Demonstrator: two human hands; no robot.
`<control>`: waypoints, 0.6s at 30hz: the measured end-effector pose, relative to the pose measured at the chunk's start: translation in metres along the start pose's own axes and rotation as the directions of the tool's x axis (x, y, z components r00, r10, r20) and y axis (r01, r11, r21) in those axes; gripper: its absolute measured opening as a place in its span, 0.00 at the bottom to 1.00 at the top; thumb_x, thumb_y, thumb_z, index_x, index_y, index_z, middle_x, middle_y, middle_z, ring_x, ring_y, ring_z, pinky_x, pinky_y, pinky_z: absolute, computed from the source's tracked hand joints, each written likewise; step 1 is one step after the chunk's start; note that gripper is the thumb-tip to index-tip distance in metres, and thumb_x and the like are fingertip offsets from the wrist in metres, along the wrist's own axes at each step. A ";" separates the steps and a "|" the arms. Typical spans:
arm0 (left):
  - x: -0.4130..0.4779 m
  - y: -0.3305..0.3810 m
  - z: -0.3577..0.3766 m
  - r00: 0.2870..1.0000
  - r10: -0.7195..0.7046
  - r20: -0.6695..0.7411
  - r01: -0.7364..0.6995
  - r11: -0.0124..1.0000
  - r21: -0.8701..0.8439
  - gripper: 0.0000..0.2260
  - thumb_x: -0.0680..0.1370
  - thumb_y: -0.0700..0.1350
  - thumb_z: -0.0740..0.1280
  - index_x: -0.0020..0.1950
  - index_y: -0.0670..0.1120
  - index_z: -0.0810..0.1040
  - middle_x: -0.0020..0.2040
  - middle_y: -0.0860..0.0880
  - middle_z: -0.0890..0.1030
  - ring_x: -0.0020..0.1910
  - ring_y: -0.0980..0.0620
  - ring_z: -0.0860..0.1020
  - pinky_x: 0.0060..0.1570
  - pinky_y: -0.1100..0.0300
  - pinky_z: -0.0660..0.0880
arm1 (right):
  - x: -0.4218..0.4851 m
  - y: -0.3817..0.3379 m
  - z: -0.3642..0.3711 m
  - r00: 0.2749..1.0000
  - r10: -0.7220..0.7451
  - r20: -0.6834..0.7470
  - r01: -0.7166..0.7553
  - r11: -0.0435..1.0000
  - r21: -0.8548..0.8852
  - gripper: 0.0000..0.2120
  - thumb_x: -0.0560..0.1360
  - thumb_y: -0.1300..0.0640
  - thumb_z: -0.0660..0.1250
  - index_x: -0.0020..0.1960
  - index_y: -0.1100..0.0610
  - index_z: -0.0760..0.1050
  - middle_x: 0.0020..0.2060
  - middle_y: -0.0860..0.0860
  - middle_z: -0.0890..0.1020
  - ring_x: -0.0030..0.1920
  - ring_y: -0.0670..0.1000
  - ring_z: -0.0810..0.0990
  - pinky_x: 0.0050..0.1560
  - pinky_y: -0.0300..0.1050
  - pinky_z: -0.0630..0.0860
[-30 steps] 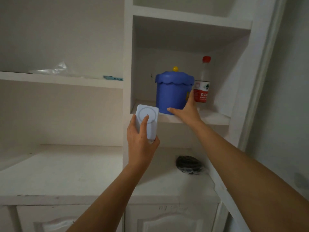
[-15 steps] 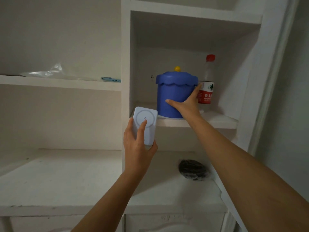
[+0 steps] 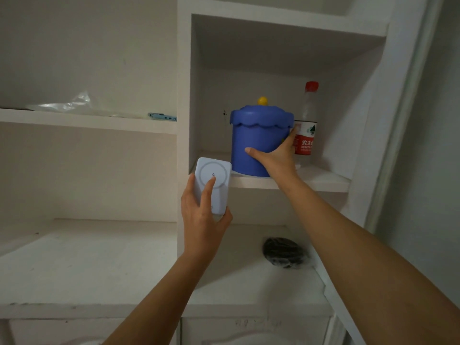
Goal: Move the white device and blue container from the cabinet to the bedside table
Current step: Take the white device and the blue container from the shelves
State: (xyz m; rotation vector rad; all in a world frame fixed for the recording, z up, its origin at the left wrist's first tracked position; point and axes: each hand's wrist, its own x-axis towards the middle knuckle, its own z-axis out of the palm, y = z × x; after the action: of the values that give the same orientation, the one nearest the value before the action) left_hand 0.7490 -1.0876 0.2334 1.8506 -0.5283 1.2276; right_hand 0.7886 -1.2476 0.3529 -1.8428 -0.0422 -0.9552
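The left hand [image 3: 201, 220] holds the white device [image 3: 212, 184] upright, below the shelf [image 3: 321, 181]. The right hand [image 3: 276, 158] grips the blue container [image 3: 258, 135] standing on that shelf, just beside 1 bottle [image 3: 307, 120].

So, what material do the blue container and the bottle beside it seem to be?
Blue container: probably moulded plastic, matte, with an even colour and a soft scalloped lid edge.
Bottle: likely thin clear plastic, glossy; see-through, with a red cap and printed label.

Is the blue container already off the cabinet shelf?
No, the blue container stands on the shelf, with the right hand wrapped around its lower side.
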 end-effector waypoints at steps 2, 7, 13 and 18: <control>-0.001 0.001 0.000 1.000 -0.003 -0.008 0.003 1.000 0.007 0.35 0.64 0.37 0.75 0.67 0.50 0.62 0.70 0.35 0.61 0.68 0.39 0.62 0.61 0.53 0.64 | -0.004 -0.002 -0.002 1.000 -0.011 -0.017 0.011 1.000 0.022 0.52 0.60 0.49 0.78 0.73 0.57 0.50 0.71 0.55 0.63 0.69 0.56 0.65 0.67 0.56 0.67; -0.006 0.008 -0.001 0.999 -0.032 -0.043 0.032 0.999 0.005 0.36 0.64 0.36 0.75 0.67 0.48 0.64 0.70 0.34 0.61 0.67 0.39 0.61 0.61 0.53 0.63 | -0.016 -0.012 -0.014 0.998 -0.040 -0.047 0.046 0.989 0.138 0.48 0.61 0.51 0.78 0.72 0.57 0.54 0.69 0.54 0.66 0.68 0.54 0.68 0.66 0.54 0.70; -0.014 0.022 -0.011 0.995 -0.055 -0.082 0.055 0.998 -0.003 0.36 0.63 0.35 0.75 0.66 0.48 0.63 0.68 0.32 0.64 0.66 0.43 0.59 0.60 0.52 0.63 | -0.042 -0.032 -0.041 0.989 -0.112 -0.095 0.132 0.961 0.243 0.46 0.63 0.57 0.77 0.72 0.57 0.54 0.69 0.52 0.66 0.66 0.50 0.70 0.62 0.43 0.71; -0.028 0.039 -0.026 0.994 -0.080 -0.080 0.078 0.997 -0.027 0.39 0.64 0.35 0.75 0.68 0.50 0.57 0.71 0.35 0.62 0.67 0.42 0.60 0.62 0.51 0.63 | -0.072 -0.042 -0.062 0.988 -0.128 -0.092 0.149 0.951 0.270 0.46 0.63 0.56 0.77 0.72 0.55 0.53 0.69 0.51 0.66 0.66 0.49 0.69 0.63 0.43 0.70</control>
State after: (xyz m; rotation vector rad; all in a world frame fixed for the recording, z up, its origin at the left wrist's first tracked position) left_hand 0.6945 -1.0910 0.2292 1.7769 -0.4198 1.2319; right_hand 0.6844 -1.2491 0.3509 -1.5619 -0.2512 -1.0570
